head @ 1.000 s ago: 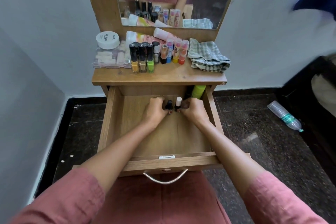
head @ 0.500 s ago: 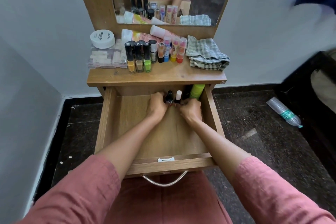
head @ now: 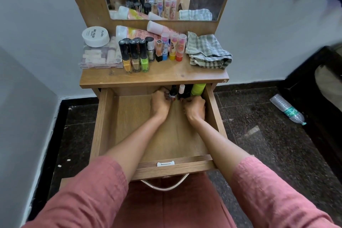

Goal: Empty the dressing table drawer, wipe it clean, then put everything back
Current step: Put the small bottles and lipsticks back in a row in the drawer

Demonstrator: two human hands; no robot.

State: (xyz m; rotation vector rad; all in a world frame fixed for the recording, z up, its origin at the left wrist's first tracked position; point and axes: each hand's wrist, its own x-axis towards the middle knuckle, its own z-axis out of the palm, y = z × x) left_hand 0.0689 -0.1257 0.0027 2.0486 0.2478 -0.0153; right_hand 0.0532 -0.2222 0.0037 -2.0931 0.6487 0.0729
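We see the drawer [head: 105,127] pulled out. Both hands are at its back edge: the left hand [head: 160,104] is closed around a small dark bottle [head: 173,93], the right hand [head: 195,110] around a white-capped bottle [head: 181,92]. A green bottle [head: 198,89] stands in the back right corner.

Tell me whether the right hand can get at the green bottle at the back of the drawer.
Probably yes. The right hand sits just in front of the green bottle, with nothing between them. The tabletop overhangs the bottle's top, so it should come out forward, not straight up.
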